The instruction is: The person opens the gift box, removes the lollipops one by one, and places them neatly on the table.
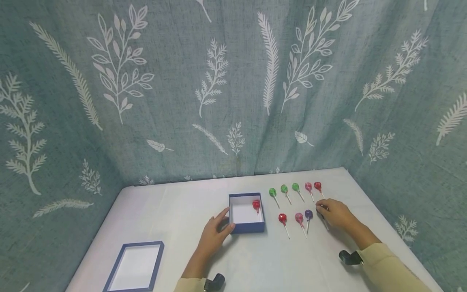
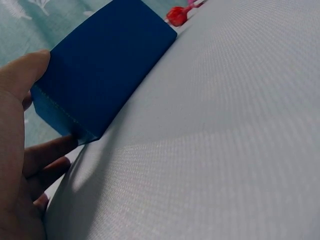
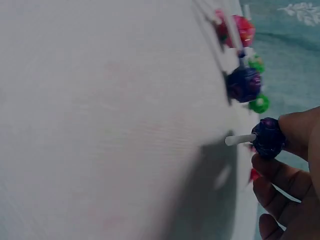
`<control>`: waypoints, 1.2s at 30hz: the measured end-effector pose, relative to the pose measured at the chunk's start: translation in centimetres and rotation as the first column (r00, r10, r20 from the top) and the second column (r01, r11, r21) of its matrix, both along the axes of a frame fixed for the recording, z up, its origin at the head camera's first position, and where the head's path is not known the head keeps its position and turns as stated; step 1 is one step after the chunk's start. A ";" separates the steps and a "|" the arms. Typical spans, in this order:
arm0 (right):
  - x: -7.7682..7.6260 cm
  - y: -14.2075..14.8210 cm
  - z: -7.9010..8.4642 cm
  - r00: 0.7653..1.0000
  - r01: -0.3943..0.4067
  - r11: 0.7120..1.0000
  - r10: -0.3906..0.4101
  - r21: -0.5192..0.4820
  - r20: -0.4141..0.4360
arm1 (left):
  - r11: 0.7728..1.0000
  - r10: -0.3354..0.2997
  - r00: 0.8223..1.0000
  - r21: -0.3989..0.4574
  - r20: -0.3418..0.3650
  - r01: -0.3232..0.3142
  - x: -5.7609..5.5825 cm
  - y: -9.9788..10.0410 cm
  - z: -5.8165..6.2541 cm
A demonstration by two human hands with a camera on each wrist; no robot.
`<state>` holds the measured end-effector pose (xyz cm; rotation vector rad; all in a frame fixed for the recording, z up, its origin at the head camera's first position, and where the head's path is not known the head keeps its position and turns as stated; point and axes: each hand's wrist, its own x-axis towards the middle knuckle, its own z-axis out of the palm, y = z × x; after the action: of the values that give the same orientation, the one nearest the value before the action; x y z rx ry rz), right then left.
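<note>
My left hand holds an open blue box by its left near corner, the thumb at the front and fingers along the left side. Inside the white-lined box, at its right, lies a red lollipop. In the left wrist view the thumb touches the top edge of the blue box. My right hand pinches a dark purple lollipop by its wrapped head, the white stick pointing away from the palm. Beside it on the table lies another purple lollipop.
Near the purple one lie a pink lollipop and a red lollipop. A back row holds several more: green lollipops, a pink and a red. A blue-rimmed lid lies at the left front. A patterned curtain encloses the white table.
</note>
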<state>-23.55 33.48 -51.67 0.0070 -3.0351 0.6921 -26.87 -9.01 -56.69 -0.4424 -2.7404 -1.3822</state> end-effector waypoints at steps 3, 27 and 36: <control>0.1 0.1 -0.7 1.000 0.002 1.000 -0.002 0.008 0.007 | 1.000 -0.006 1.000 0.002 -0.009 0.007 0.0 0.1 0.0; -1.0 0.5 0.6 0.997 0.024 0.998 -0.028 0.055 0.067 | 1.000 -0.005 1.000 0.003 -0.018 0.005 0.0 -0.1 0.3; -3.0 -2.7 3.1 0.997 -0.060 0.991 0.054 0.122 0.048 | 1.000 -0.004 1.000 0.004 -0.004 0.004 -0.1 0.0 0.1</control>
<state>-26.58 30.77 -48.61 0.0824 -3.1268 0.5140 -26.96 -9.04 -56.62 -0.4502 -2.7342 -1.3861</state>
